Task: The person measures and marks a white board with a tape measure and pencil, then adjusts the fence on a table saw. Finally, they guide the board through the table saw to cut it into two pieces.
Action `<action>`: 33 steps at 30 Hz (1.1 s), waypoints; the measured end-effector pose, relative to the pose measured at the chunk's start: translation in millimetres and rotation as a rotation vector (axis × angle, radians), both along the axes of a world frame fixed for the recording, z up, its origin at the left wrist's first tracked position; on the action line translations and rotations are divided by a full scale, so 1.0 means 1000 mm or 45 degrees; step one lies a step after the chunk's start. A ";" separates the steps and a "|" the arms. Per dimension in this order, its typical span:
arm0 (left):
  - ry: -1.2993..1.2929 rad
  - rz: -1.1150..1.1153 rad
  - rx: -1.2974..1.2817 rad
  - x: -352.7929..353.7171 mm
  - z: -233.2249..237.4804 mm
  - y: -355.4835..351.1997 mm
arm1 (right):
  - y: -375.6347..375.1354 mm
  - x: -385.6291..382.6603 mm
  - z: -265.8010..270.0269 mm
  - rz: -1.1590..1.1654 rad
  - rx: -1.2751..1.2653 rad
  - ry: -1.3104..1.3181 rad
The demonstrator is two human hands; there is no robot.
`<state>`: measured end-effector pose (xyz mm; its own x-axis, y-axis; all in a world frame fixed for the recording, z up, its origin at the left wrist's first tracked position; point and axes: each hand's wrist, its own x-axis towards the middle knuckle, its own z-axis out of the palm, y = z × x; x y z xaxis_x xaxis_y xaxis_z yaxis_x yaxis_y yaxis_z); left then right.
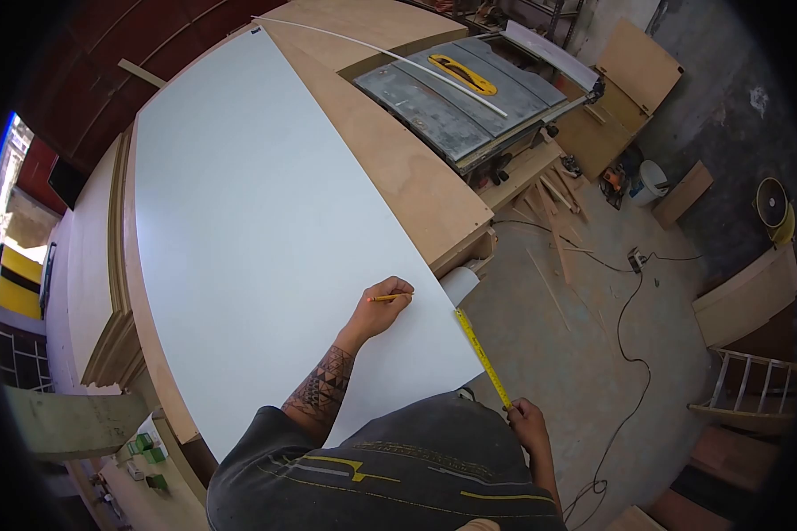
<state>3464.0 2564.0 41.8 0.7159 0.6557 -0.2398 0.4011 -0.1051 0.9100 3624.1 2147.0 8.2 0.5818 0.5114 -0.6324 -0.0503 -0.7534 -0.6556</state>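
A large white sheet (257, 195) lies on a wooden bench. My left hand (383, 307), at the end of a tattooed forearm, is over the sheet near its right edge, with its fingers closed on an orange pencil (386, 298). A yellow tape measure (483, 354) is stretched along the sheet's lower right edge. Its lower end is in my right hand (528, 423), which is closed on it beside the dark shirt. The upper end of the tape meets the edge of the sheet a little right of the pencil.
A table saw (452, 93) with a yellow insert stands at the upper right, a thin white strip (416, 66) lying across it. Wood offcuts (553, 208), a white bucket (651, 180) and a black cable (627, 336) are on the floor. A ladder (753, 385) is at the right.
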 end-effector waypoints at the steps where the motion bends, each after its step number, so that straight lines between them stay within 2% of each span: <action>1: -0.009 -0.023 0.025 0.002 -0.002 -0.002 | -0.001 -0.001 -0.001 -0.034 -0.015 0.025; 5: -0.152 -0.066 0.129 0.015 -0.007 -0.011 | 0.031 0.011 0.004 -0.031 0.022 -0.081; 6: -0.155 -0.072 0.127 0.023 0.001 -0.017 | 0.048 0.018 0.009 0.055 0.030 -0.222; 7: -0.116 -0.167 0.352 0.031 0.010 -0.024 | 0.065 0.025 0.014 0.145 0.037 -0.363; 8: -0.075 -0.260 0.577 0.038 0.016 -0.029 | 0.081 0.029 0.018 0.143 0.034 -0.364; 9: -0.077 -0.261 0.575 0.046 0.014 -0.032 | 0.098 0.032 0.021 0.170 0.054 -0.458; 11: -0.178 -0.535 0.830 0.061 0.005 -0.032 | 0.124 0.035 0.028 0.197 0.075 -0.553; 15: -0.040 -0.666 0.833 0.084 -0.015 -0.003 | 0.148 0.031 0.032 0.227 0.081 -0.542; 17: -0.078 -0.655 0.825 0.088 -0.016 0.012 | 0.152 0.026 0.033 0.241 0.097 -0.556; 19: 0.069 -0.710 0.958 0.091 -0.015 0.031 | 0.153 0.018 0.040 0.139 0.058 -0.433; 24: 0.224 -0.471 1.162 0.086 -0.023 0.086 | 0.102 0.020 0.006 0.188 0.049 -0.531; 27: 0.249 -0.495 1.303 0.083 -0.028 0.089 | 0.087 0.015 -0.002 0.216 0.086 -0.493; 33: 0.284 -0.460 1.292 0.085 -0.038 0.090 | 0.092 0.007 0.004 0.170 0.092 -0.419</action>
<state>3549.5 2654.4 3.5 0.9131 0.3813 0.1445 0.3404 -0.9078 0.2451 3631.5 2239.4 11.9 0.6735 0.6330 -0.3819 0.2680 -0.6905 -0.6718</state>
